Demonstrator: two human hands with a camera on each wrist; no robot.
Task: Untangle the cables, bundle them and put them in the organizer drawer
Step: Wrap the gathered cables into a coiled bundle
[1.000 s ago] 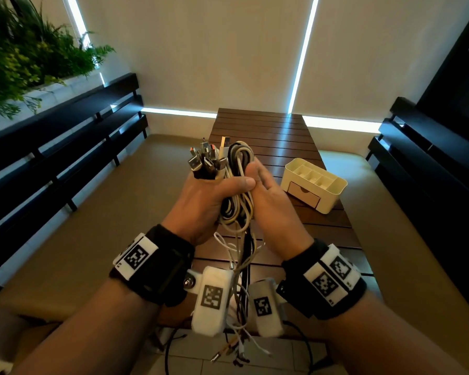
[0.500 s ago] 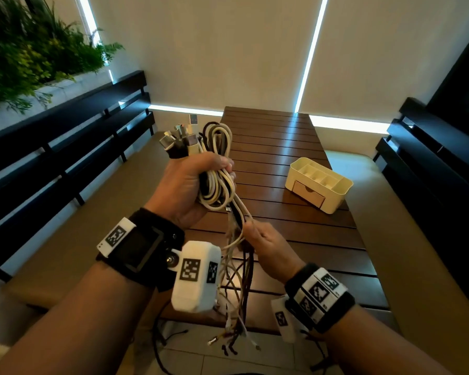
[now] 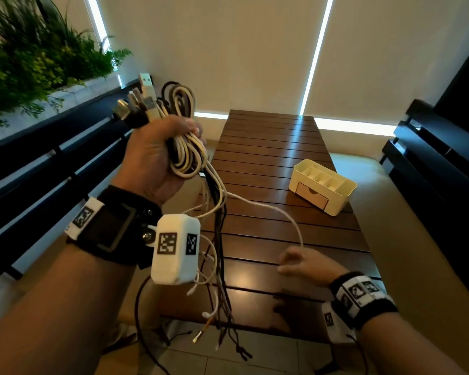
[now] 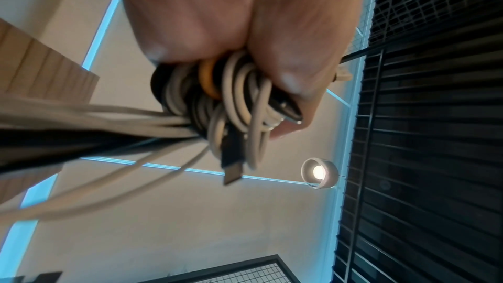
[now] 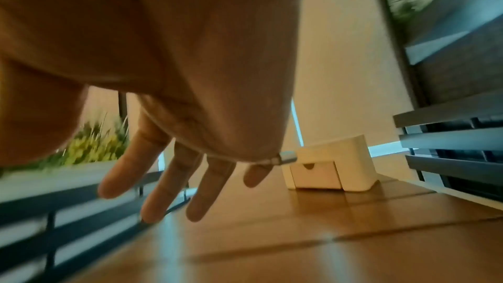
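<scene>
Head view first: the left hand (image 3: 157, 161) is raised, its fingers curled tight round a coiled bundle of cream and black cables (image 3: 183, 147), with metal-tipped plugs (image 3: 141, 104) sticking up above the fist and loose ends hanging below it past the table edge. One thin white cable (image 3: 271, 209) arcs from under that grip down to the right hand (image 3: 299, 263), which is blurred, low over the slatted brown wooden table (image 3: 268, 147). Beyond the right hand and well apart from both grips stands the cream plastic organizer box (image 3: 322, 186) with its small drawer (image 3: 310, 196) pushed in.

Left wrist view adds what the head camera misses: an orange loop (image 4: 208, 81) among the grey-white coils (image 4: 239, 94) under the fingers (image 4: 288, 76), and a dark flat plug (image 4: 231, 169) dangling just below the fist.

Right wrist view shows the fingers (image 5: 160, 182) straight and spread, closing on nothing, while a white cable end with a silver plug (image 5: 283, 158) peeks out at the edge of the palm. How it is held there cannot be told. The organizer's drawer (image 5: 315, 174) lies ahead of the fingertips, closed.
</scene>
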